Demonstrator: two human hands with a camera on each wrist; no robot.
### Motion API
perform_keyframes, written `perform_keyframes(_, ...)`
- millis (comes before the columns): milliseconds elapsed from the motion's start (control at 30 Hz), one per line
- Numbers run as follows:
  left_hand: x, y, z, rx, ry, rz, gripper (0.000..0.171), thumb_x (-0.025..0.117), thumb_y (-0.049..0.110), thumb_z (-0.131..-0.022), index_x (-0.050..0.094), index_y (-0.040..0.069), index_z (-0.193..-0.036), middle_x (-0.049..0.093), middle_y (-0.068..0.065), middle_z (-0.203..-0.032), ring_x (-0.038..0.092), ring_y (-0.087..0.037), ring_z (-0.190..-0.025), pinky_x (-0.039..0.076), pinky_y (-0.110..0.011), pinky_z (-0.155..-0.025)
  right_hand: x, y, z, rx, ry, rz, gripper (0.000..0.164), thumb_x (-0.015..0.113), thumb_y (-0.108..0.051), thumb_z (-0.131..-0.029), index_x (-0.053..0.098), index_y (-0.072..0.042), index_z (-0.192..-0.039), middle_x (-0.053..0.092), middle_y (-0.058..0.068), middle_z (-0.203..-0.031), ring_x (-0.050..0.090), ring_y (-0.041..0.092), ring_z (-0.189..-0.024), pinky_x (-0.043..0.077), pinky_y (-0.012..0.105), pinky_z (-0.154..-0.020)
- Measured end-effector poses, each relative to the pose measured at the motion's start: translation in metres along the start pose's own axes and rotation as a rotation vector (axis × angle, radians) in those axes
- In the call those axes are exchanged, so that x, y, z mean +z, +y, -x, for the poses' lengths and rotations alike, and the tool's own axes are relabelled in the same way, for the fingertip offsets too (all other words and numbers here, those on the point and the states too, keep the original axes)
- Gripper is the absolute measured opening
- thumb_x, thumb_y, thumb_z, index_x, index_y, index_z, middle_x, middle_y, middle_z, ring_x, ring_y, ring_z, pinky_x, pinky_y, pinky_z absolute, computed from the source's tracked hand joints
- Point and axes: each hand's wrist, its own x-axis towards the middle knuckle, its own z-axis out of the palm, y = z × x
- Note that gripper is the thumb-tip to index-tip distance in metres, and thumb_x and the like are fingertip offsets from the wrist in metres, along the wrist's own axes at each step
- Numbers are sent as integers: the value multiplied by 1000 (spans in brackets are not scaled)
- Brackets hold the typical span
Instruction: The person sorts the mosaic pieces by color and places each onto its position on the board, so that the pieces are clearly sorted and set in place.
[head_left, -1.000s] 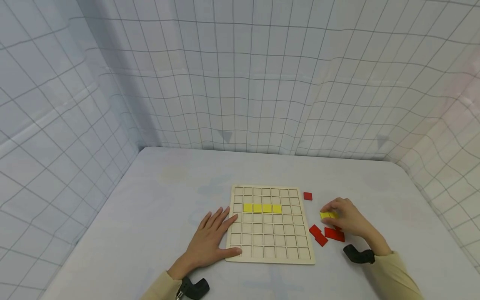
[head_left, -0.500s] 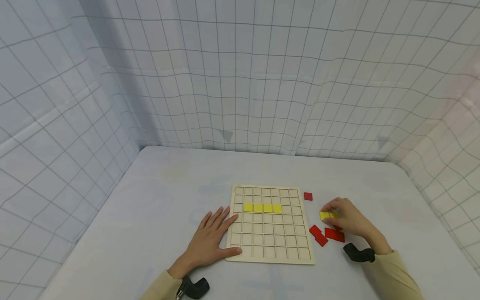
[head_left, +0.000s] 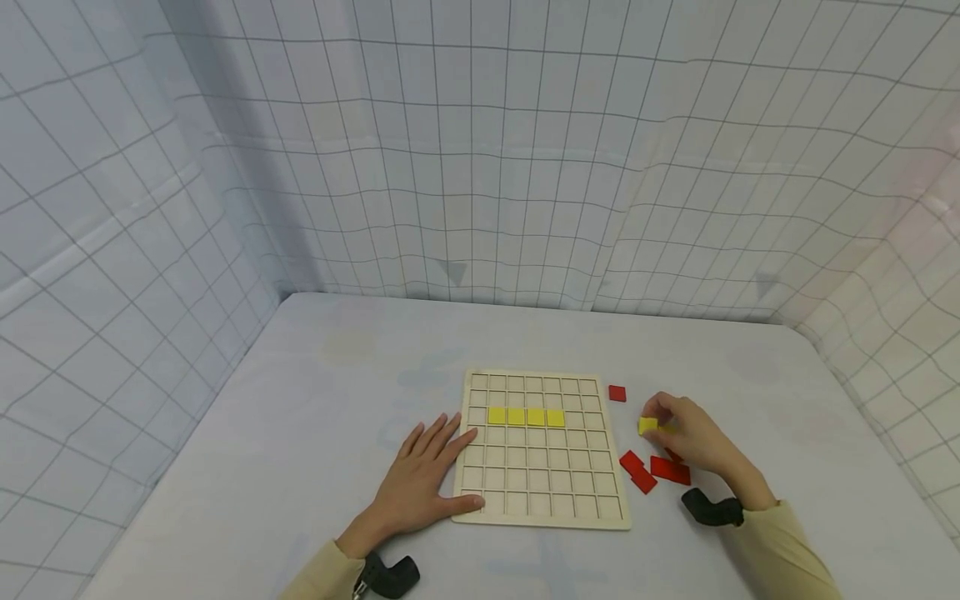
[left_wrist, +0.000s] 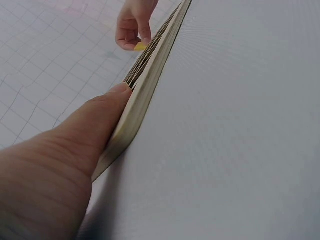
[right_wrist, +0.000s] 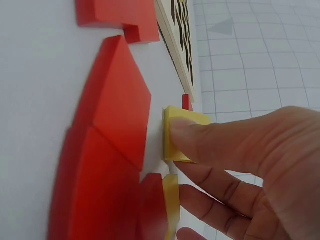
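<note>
My right hand [head_left: 693, 433] pinches a yellow square tile [right_wrist: 187, 131] between thumb and fingers, to the right of the board. Under its fingers another yellow tile [right_wrist: 172, 202] lies against a red tile [right_wrist: 153, 205]. My left hand [head_left: 420, 487] lies spread at the left side of the pale wooden grid board [head_left: 540, 504], thumb and index fingertip over its edge. In the left wrist view the thumb [left_wrist: 107, 107] rests on the board's rim. Several yellow tiles [head_left: 517, 417] sit side by side in one row of the board's upper part.
Red tiles lie on the white table [head_left: 360, 375] right of the board: one pair [head_left: 637, 472] set askew, another pair [head_left: 670, 471] beside it, and a single red tile [head_left: 617, 393] near the upper right corner. Grid-patterned white curtains [head_left: 525, 167] surround the table.
My right hand has drawn a yellow tile slightly up and away from the one beside it, its fingers now closer around the tile. The left hand has stayed in place on the board.
</note>
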Motion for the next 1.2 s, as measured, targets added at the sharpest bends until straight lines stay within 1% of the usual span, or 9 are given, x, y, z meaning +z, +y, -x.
perform_keyframes(133,0,0,0,-1,1,-3,89,52,71,-82,33,18,-150,19,-8,-156,11,-24,-143,7,-48,-112,0,-2,1,14,3,-15,18,69,-1,-83,59,-11,-94,58,-1,-87,52,21,-84,49,37,-72)
perform_keyframes(267,1,0,0,-1,4,6,88,52,71,-82,33,18,-150,19,-7,-156,12,-24,-143,6,-47,-112,3,-3,1,16,13,-27,18,68,1,-84,59,-11,-94,58,-2,-86,53,20,-83,50,38,-74)
perform_keyframes(467,3,-1,0,-8,15,12,88,52,72,-81,33,20,-150,19,-6,-156,12,-24,-143,5,-47,-112,8,-6,2,15,64,-55,18,69,-1,-84,61,-10,-97,61,-1,-90,57,21,-86,51,39,-78)
perform_keyframes(567,4,-1,0,-5,30,10,88,51,72,-81,34,20,-149,21,-6,-156,13,-25,-142,7,-48,-112,11,-9,1,6,77,-83,20,70,-3,-84,61,-10,-100,62,-1,-93,57,20,-86,52,35,-77)
perform_keyframes(667,4,-1,0,7,50,6,88,52,72,-81,36,18,-149,23,-8,-155,16,-27,-142,9,-49,-111,14,-13,-1,-7,69,-111,20,70,-5,-85,62,-9,-103,62,-1,-94,57,18,-84,52,29,-74)
perform_keyframes(833,5,-2,0,9,54,2,87,52,72,-81,35,18,-149,22,-8,-155,15,-27,-142,8,-49,-111,18,-22,-6,-10,54,-157,17,71,-7,-85,64,-9,-100,59,-2,-87,53,17,-78,50,25,-67)
perform_keyframes(1067,3,-1,0,7,42,1,88,53,71,-81,35,18,-149,23,-9,-155,15,-27,-142,9,-50,-111,28,-36,-17,-47,45,-207,14,74,-14,-84,64,-11,-94,60,-5,-84,55,14,-76,49,25,-67)
perform_keyframes(1200,2,0,0,0,25,6,88,52,71,-81,34,18,-149,22,-8,-155,14,-26,-142,8,-50,-112,33,-45,-23,-52,43,-231,13,74,-12,-84,65,-9,-92,61,-4,-83,56,14,-75,49,25,-67)
